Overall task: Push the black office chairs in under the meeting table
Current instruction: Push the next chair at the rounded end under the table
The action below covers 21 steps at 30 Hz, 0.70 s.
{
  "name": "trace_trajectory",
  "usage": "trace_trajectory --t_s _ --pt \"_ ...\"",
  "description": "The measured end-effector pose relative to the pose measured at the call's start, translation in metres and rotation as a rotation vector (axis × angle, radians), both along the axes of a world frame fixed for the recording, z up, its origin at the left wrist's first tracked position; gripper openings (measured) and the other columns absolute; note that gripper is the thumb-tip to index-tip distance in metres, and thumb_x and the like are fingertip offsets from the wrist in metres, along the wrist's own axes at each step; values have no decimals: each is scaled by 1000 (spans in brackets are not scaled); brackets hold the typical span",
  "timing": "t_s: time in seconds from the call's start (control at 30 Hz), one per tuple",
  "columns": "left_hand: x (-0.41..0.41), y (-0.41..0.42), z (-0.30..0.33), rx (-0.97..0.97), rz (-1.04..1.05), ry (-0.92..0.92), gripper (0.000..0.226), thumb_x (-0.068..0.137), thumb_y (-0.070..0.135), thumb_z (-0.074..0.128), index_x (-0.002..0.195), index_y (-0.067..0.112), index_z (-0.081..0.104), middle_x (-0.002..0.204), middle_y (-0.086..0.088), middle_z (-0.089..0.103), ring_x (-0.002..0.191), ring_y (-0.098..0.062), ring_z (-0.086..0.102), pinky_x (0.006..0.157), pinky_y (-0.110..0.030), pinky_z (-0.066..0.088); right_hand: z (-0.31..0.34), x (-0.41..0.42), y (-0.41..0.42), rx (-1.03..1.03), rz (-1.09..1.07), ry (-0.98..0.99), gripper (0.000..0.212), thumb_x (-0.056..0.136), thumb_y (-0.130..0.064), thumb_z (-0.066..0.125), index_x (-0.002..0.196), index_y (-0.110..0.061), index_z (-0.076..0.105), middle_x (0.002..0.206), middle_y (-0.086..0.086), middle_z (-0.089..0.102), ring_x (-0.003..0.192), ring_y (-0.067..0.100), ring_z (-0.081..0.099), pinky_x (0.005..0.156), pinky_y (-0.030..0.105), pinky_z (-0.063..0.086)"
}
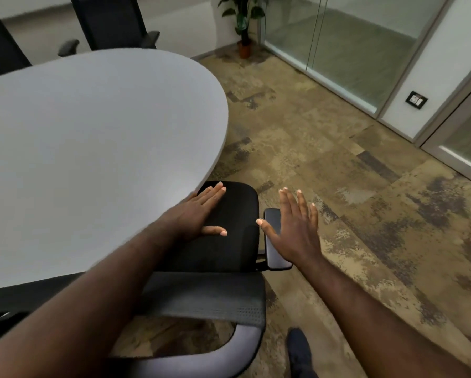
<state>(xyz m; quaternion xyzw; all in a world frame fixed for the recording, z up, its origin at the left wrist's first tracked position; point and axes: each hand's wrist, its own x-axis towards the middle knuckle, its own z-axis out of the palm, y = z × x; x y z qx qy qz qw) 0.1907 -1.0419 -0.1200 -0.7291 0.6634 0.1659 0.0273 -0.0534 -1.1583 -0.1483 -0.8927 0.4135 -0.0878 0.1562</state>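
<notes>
A black office chair point(228, 241) stands right below me at the rounded end of the white meeting table point(92, 132), its seat partly under the tabletop edge. Its mesh backrest top point(209, 298) and grey frame are nearest to me. My left hand point(201, 211) hovers flat with fingers spread over the seat, holding nothing. My right hand point(294, 227) is open above the chair's right armrest point(276, 257), fingers apart. Two more black chairs point(111, 20) stand at the table's far side.
Brown patterned carpet point(338, 173) stretches to the right of the table. A potted plant point(243, 25) stands in the far corner beside glass partition walls point(351, 50). A wall socket point(416, 99) sits low on the right. My dark shoe point(299, 350) is on the floor behind the chair.
</notes>
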Motion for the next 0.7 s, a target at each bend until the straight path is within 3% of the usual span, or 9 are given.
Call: trace_trajectory --t_s 0.1,0.4,0.7 --pt "-7 21 35 -93 88 10 111 69 91 25 152 27 -12 159 7 -16 147 -10 -5 119 -37 -1 37 4 13 -27 59 -36 91 88 -75 27 154 -17 5 164 1 5 149 21 -7 118 53 -1" --pt "-27 117 118 -228 190 -12 105 73 82 33 154 25 -2 162 6 -5 148 -10 2 120 -42 7 130 0 78 -148 183 -118 97 83 -79 21 154 -15 10 163 3 13 149 24 1 117 55 1" --pt "-21 240 125 -284 289 28 103 72 92 29 154 33 6 161 14 3 146 -4 7 117 -35 7 144 -4 178 -158 305 -68 105 78 -88 13 154 -16 11 162 4 17 149 23 5 117 55 1"
